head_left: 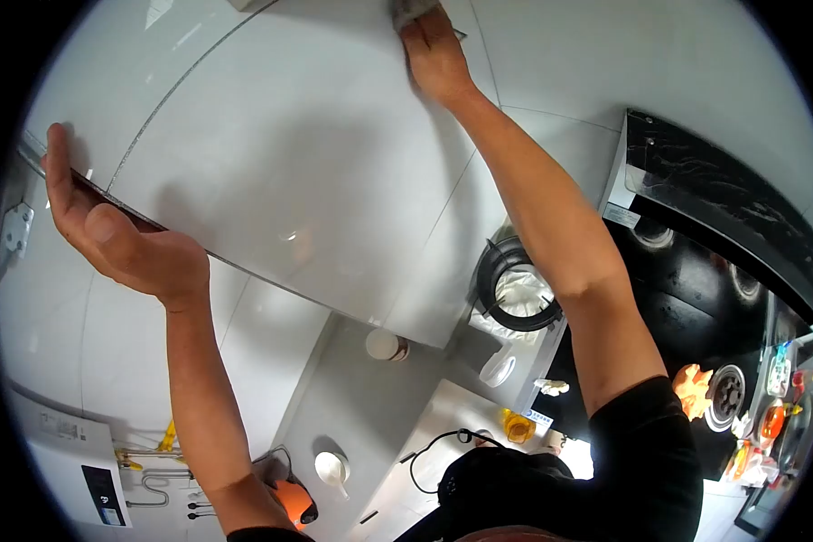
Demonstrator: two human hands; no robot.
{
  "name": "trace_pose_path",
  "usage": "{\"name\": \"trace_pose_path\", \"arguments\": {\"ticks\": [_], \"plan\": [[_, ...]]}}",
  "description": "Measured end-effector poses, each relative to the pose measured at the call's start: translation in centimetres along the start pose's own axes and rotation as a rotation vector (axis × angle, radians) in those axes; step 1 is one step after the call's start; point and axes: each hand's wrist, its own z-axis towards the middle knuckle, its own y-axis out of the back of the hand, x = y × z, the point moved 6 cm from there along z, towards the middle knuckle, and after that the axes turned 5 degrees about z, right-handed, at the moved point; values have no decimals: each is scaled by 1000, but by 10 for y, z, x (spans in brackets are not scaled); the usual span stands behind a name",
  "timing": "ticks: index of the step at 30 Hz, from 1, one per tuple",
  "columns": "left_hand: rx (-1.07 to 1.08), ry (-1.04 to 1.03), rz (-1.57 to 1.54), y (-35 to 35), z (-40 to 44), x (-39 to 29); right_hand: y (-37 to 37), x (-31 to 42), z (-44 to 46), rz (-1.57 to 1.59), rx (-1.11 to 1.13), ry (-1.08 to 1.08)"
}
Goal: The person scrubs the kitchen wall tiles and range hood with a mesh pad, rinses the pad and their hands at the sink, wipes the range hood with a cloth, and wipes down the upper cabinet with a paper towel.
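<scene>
White panel: left hand spread at its edge, right hand clutching grey cloth; if I push too hard, the panel could slip.

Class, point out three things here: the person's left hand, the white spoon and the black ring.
Left hand [137,256]: head view, on the palm.
White spoon [330,466]: head view, on its bowl.
Black ring [486,282]: head view, on its band.

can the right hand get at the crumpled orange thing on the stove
Probably yes: nothing seems to cover the crumpled orange thing on the stove, though the right hand is away at the white panel, occupied with a grey cloth.
</scene>
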Motion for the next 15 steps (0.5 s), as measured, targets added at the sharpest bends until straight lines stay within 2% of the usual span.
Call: {"name": "trace_pose_path", "arguments": {"ticks": [3, 4, 6, 7, 10, 11, 12, 13, 15], "plan": [[-31, -22, 30, 0, 1, 1, 0, -27, -45, 4, -77, 0], [-58, -39, 62, 1, 2, 2, -1, -9, -75, 27, -102, 51], [-63, -30, 55, 2, 2, 5, -4, 50, -134, 12, 20, 153], [-57, -18, 55, 1, 1, 5, -8, 70, -146, -26, 168, 201], [17, -46, 45, -1, 0, -4, -3, 60, -113, -61, 111, 245], [20, -42, 50, -1, 0, -5, -3, 25, -90, -83, 144, 67], [5, -32, 43, -2, 0, -5, 8, 17, -64, -52, 68, 65], [-13, -25, 32, -1, 1, -5, 10, 7, -52, -13, 106, -41], [5, -62, 96, 2, 1, -4, 0, 15, -78, -116, 172, -105]]}}
